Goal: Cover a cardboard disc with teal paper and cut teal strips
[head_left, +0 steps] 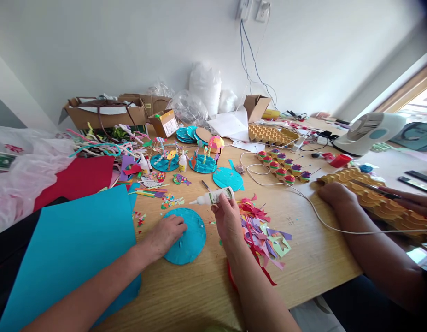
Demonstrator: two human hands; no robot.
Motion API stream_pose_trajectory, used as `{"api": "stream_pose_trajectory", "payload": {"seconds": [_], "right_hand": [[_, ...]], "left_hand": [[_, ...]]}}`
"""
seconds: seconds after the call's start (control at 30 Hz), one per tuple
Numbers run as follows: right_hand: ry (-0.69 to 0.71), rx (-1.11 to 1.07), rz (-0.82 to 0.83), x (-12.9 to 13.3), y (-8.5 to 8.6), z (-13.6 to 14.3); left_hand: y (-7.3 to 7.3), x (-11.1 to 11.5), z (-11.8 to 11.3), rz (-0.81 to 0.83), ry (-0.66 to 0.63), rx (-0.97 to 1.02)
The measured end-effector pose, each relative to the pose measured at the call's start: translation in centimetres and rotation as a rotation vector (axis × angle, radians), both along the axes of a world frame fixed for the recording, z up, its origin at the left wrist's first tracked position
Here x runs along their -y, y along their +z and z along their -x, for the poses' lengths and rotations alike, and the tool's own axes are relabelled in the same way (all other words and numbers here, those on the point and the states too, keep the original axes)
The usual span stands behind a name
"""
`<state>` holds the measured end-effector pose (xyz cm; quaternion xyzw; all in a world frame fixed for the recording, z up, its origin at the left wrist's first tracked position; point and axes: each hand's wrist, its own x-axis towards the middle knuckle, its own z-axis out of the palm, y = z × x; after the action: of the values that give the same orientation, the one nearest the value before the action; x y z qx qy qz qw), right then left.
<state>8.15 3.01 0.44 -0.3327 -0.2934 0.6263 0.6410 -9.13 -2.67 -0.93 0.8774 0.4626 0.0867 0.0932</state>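
A round blue disc (194, 242) lies on the table in front of me, with small raised whitish bits along its upper right edge. Resting on its left part is my left hand (169, 233), fingers lying against the surface and nothing visible in them. My right hand (227, 214) grips a white glue bottle (213, 197) with a green-marked label. The bottle is tipped nearly level above the disc's upper right, its narrow nozzle pointing left. Just beyond the bottle lies a dark pen (206, 185), partly hidden.
Paper scraps (265, 235) are heaped right of my forearm. Blue card (82, 244) covers the left side. Decorated blue discs (202, 165) and another glue bottle (182, 162) stand farther back. At right, a co-worker's hands (337, 196) hold an egg tray (368, 189) and scissors; a cable (317, 214) crosses nearby.
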Motion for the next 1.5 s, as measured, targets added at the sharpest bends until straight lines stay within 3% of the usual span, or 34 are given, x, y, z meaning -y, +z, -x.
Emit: {"api": "stream_pose_trajectory", "payload": {"seconds": [0.3,0.5,0.63,0.77,0.9,1.03,1.17,1.27,1.37,1.43,1.5], "right_hand": [[0.039,-0.174,0.086,-0.1,0.0,-0.2],[0.044,-0.194,0.104,-0.1,0.0,-0.1],[0.043,-0.183,0.098,-0.2,0.0,-0.1],[0.034,-0.157,0.090,-0.2,-0.1,-0.1],[0.048,-0.143,0.086,-0.2,-0.1,0.0],[0.056,-0.148,0.079,-0.2,-0.3,0.1],[0.046,-0.165,0.066,-0.3,0.1,-0.1],[0.023,-0.183,0.034,-0.2,1.3,-0.8],[-0.028,-0.178,-0.038,0.1,3.0,-1.7],[-0.053,-0.150,-0.102,0.4,3.8,-2.2],[-0.058,-0.063,-0.159,0.7,4.0,-2.3]], "left_hand": [[0.4,-1.9,0.2,-0.137,-0.385,-0.210],[0.0,-2.6,0.5,-0.135,-0.441,-0.188],[0.3,-2.1,0.8,-0.107,-0.297,-0.140],[0.9,0.6,1.3,-0.052,-0.151,-0.110],[-0.1,3.5,1.2,0.004,-0.135,-0.155],[-1.4,4.0,0.3,-0.004,-0.107,-0.155],[-0.3,3.9,0.2,-0.055,-0.109,-0.075],[2.2,3.7,1.1,-0.113,-0.035,0.057],[4.5,3.1,2.0,-0.099,0.228,0.289],[4.8,2.8,2.1,0.106,0.419,0.592],[3.8,2.6,2.2,0.321,0.491,0.784]]}}
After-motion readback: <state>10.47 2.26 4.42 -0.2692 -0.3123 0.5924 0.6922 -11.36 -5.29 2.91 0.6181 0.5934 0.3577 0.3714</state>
